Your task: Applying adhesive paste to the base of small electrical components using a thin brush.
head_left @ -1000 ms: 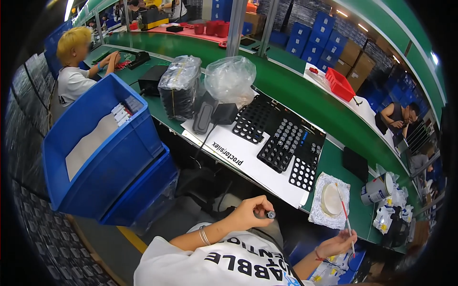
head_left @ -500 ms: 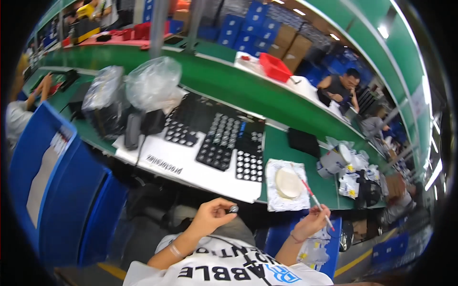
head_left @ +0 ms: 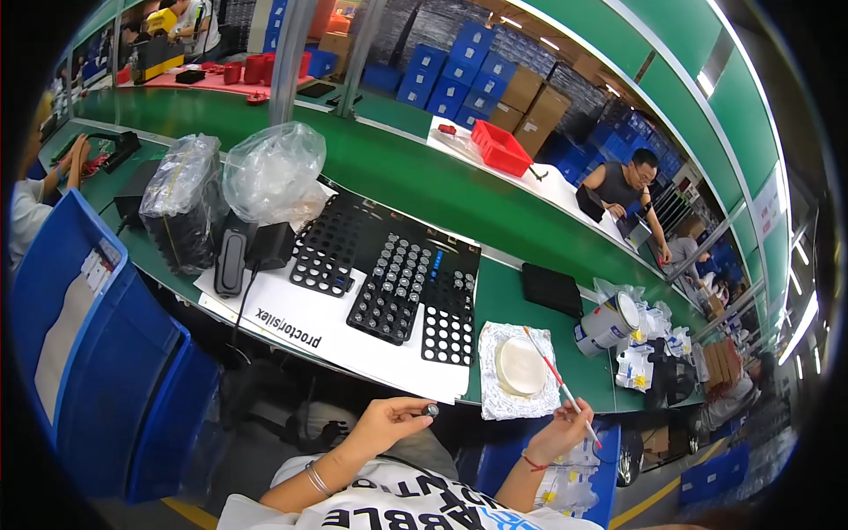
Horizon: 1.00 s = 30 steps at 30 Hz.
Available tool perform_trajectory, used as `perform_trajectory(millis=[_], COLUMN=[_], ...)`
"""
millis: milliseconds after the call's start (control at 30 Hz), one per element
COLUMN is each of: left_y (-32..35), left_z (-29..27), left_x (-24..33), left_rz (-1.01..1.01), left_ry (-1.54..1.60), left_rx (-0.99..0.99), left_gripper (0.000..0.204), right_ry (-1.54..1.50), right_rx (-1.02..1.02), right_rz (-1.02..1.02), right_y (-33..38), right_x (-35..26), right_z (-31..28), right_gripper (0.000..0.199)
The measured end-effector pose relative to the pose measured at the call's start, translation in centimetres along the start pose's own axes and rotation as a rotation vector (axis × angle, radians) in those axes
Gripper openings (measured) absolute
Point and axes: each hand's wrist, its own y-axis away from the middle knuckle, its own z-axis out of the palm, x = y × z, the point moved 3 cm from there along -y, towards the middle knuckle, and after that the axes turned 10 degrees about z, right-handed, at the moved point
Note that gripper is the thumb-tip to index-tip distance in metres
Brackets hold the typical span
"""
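My left hand (head_left: pixel 387 424) is closed, pinching a small round dark part with a shiny face (head_left: pixel 431 410) between thumb and fingertips, in front of the bench edge. In my right hand (head_left: pixel 558 435) is a thin brush (head_left: pixel 546 360) with a red and white handle, slanting up to the left. Its upper end is over a round shallow dish of pale contents (head_left: pixel 521 367), which rests on a crumpled white sheet (head_left: pixel 495 408). Left of that lie black trays with round holes: the middle tray (head_left: pixel 382 329) holds several round parts, while the right tray (head_left: pixel 448 336) shows mostly bare holes.
A metal can (head_left: pixel 608 323) and a black pouch (head_left: pixel 551 288) are at the right. Clear plastic bags (head_left: pixel 274 172) and a black device (head_left: pixel 231 263) sit at the left. Blue bins (head_left: pixel 106 353) stand beside me. Across the partition, a person (head_left: pixel 625 190) works near a red bin (head_left: pixel 505 147).
The view has shifted slightly, so the bench sits lower in the picture. Both hands keep their hold on the round part and the brush. The person opposite has lowered a hand from the face.
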Motion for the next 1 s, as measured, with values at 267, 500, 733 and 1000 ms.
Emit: perform_trajectory(millis=[267,500,733,1000], left_y=[-0.5,-0.4,-0.4,-0.2], left_z=[0.0,0.8,0.5,-0.4], left_x=[0.5,0.5,0.9,-0.5], left_rz=[0.004,-0.047,-0.039,-0.035], left_ry=[0.037,0.026,0.021,0.009], left_rx=[0.032,0.022,0.032,-0.017], left_gripper=[0.03,0.028,0.028,0.03], right_ry=[0.023,0.272,0.436,0.421], right_rx=[0.012,0.116,-0.029,0.096], right_rz=[-0.165,-0.475,-0.449,-0.453], right_y=[-0.6,-0.6,0.4,-0.1], right_x=[0.9,-0.4,0.0,1.9], right_z=[-0.6,-1.3,0.0,-2.4], right_gripper=[0.026,0.03,0.029,0.026])
